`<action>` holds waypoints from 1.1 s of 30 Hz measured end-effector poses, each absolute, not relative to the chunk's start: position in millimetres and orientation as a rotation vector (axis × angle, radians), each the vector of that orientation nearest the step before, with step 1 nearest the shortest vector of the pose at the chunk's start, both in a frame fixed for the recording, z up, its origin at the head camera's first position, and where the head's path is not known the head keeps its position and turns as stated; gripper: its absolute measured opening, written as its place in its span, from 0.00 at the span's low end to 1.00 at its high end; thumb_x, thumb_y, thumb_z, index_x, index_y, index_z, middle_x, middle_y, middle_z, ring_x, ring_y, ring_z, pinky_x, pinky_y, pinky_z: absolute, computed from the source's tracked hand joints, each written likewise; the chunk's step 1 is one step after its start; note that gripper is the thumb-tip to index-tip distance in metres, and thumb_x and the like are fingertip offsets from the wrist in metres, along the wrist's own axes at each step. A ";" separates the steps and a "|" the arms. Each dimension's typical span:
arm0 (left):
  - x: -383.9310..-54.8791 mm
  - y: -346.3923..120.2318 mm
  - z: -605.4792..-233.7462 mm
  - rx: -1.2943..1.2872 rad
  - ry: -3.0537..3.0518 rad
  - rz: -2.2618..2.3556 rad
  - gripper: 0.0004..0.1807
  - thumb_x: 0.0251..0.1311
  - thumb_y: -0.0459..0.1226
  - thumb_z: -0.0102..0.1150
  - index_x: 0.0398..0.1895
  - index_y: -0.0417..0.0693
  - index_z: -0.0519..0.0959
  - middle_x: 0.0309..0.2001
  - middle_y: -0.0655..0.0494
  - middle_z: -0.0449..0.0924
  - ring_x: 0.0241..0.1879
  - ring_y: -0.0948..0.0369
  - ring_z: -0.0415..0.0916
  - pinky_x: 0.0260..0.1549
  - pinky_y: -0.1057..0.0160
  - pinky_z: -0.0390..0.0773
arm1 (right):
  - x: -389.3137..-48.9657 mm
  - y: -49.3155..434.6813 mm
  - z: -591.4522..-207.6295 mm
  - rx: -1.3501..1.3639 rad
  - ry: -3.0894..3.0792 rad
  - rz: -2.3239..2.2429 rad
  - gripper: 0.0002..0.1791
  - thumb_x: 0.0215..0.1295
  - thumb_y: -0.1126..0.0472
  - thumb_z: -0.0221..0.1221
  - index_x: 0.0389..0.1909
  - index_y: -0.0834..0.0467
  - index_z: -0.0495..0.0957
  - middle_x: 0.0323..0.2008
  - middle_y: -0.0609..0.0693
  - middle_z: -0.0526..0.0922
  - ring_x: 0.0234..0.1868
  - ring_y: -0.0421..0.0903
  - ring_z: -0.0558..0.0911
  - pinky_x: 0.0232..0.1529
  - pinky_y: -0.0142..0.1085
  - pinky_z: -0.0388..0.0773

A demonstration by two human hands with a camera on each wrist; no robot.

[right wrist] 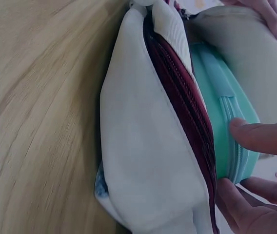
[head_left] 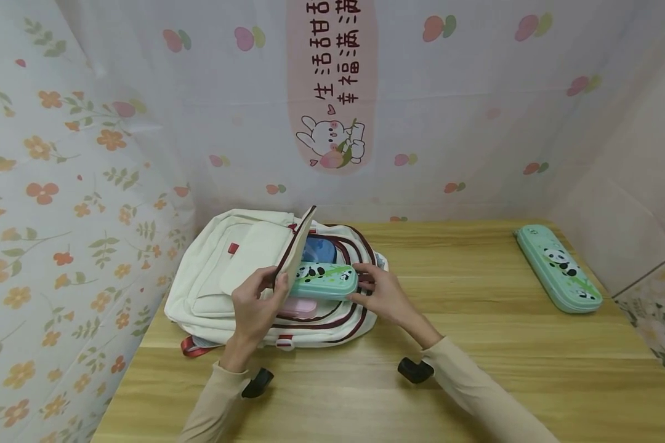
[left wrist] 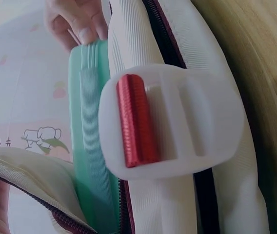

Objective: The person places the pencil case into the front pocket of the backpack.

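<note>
A white backpack [head_left: 210, 264] with dark red zips lies on the table, one compartment unzipped. My left hand [head_left: 257, 301] pinches the raised edge of its flap [head_left: 295, 252]. By its right end, my right hand [head_left: 385, 295] grips a mint-green panda pencil case [head_left: 327, 282], thumb and fingers around that end in the right wrist view. The case's left part is hidden behind the flap. Inside the opening, a blue item [head_left: 319, 250] shows behind the case and a pink item [head_left: 299, 307] shows in front of it.
Another mint-green panda pencil case [head_left: 558, 267] lies at the table's right side. The wooden table [head_left: 465, 369] meets a patterned cloth wall [head_left: 449, 123] at the back and floral cloth [head_left: 77, 246] on the left. A white buckle [left wrist: 177, 122] with red webbing hangs at the backpack's near side.
</note>
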State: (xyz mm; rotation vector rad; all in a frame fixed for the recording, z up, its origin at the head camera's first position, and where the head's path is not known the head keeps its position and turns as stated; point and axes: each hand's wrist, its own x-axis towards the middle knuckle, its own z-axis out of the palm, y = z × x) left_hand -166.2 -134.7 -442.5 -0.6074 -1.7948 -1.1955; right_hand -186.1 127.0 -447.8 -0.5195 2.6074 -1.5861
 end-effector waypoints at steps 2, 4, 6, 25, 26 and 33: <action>-165.9 -134.5 -443.0 -0.605 -1.796 -1.195 0.11 0.46 0.19 0.66 0.36 0.31 0.84 0.28 0.43 0.86 0.22 0.62 0.80 0.26 0.74 0.79 | -187.3 122.9 -447.8 -0.530 2.599 -1.583 0.34 0.56 0.71 0.71 0.64 0.70 0.71 0.60 0.68 0.78 0.55 0.62 0.84 0.53 0.45 0.83; -165.6 -134.3 -443.3 -0.606 -1.796 -1.200 0.12 0.46 0.19 0.66 0.36 0.31 0.83 0.28 0.43 0.86 0.22 0.62 0.80 0.26 0.74 0.79 | -188.6 118.3 -447.2 -0.532 2.594 -1.577 0.34 0.56 0.71 0.72 0.64 0.70 0.72 0.61 0.68 0.78 0.55 0.62 0.84 0.53 0.45 0.84; -164.9 -134.5 -443.1 -0.608 -1.799 -1.208 0.12 0.46 0.19 0.66 0.36 0.30 0.83 0.29 0.42 0.86 0.23 0.62 0.80 0.26 0.75 0.79 | -190.1 113.2 -446.4 -0.528 2.592 -1.569 0.35 0.55 0.70 0.72 0.64 0.70 0.72 0.61 0.67 0.78 0.55 0.61 0.84 0.53 0.44 0.84; -159.8 -130.5 -446.4 -0.591 -1.848 -1.292 0.09 0.51 0.20 0.64 0.37 0.29 0.83 0.28 0.39 0.84 0.27 0.67 0.80 0.32 0.79 0.79 | -197.3 78.2 -449.0 -0.511 2.613 -1.534 0.36 0.53 0.69 0.74 0.64 0.68 0.73 0.60 0.63 0.80 0.53 0.58 0.86 0.52 0.43 0.84; -159.8 -130.3 -446.8 -0.588 -1.845 -1.296 0.09 0.51 0.20 0.64 0.37 0.29 0.83 0.28 0.39 0.84 0.27 0.67 0.80 0.32 0.79 0.79 | -197.2 76.7 -449.5 -0.511 2.609 -1.542 0.36 0.53 0.69 0.74 0.64 0.68 0.73 0.60 0.63 0.80 0.53 0.58 0.86 0.52 0.43 0.84; -161.1 -129.7 -452.3 -0.581 -1.863 -1.274 0.09 0.50 0.20 0.65 0.36 0.31 0.83 0.28 0.40 0.85 0.24 0.65 0.80 0.30 0.79 0.78 | -194.4 75.2 -450.0 -0.524 2.618 -1.553 0.36 0.53 0.68 0.74 0.63 0.69 0.73 0.59 0.63 0.80 0.54 0.59 0.85 0.52 0.43 0.84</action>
